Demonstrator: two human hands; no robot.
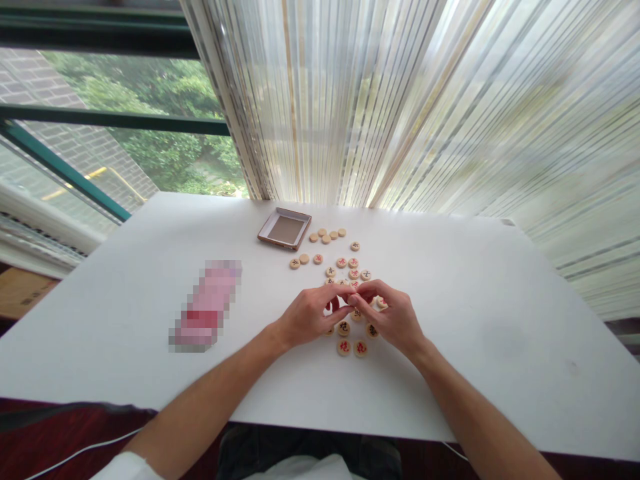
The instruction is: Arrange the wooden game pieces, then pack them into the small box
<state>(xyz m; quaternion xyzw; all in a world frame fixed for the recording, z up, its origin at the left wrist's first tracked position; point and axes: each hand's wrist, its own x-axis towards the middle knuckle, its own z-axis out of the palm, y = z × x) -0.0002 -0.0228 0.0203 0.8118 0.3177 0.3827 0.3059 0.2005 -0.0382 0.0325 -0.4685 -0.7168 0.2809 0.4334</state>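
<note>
My left hand point(314, 315) and my right hand point(397, 315) meet above a cluster of round wooden Chinese chess pieces. Thumbs and fingertips of both are pinched together at one spot; whatever is between them is too small and covered to make out. Just below the hands lie two red-marked pieces point(343, 348) side by side, with a black-marked piece point(343, 328) above them. Another black-marked piece point(372, 330) sits under my right hand. Beyond my fingers are several more red-marked pieces point(354, 274) and black-marked ones. My hands hide part of the cluster.
Farther back, several pieces with blank tops point(326, 239) lie beside a shallow square box point(286, 231). A pink, pixelated object point(213, 300) rests on the white table point(500, 387) at left. Striped sheer curtains point(340, 100) and a window stand behind the table's far edge.
</note>
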